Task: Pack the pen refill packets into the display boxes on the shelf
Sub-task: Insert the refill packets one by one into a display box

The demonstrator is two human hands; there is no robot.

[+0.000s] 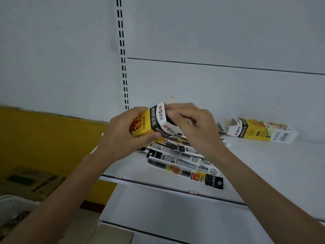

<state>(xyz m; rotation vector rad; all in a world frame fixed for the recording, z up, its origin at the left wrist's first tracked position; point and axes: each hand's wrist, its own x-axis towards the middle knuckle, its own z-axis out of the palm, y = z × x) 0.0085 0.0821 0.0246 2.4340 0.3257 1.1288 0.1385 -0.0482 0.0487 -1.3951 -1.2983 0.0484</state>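
Observation:
A yellow, black and white display box (152, 123) is held up above the white shelf (263, 166). My left hand (123, 136) grips its yellow body from the left. My right hand (193, 124) has curled fingers at the box's open white top; what it pinches there is hidden. Under my hands lies a loose pile of pen refill packets (182, 162), flat on the shelf. A second display box (260, 131) lies on its side further right on the shelf, its open end facing left.
The shelf's white back panel has a slotted upright (123, 55). A lower shelf (167, 213) juts out beneath. To the left are a yellow wall (44, 141), a cardboard carton (31, 182) and a white basket (15, 206) on the floor.

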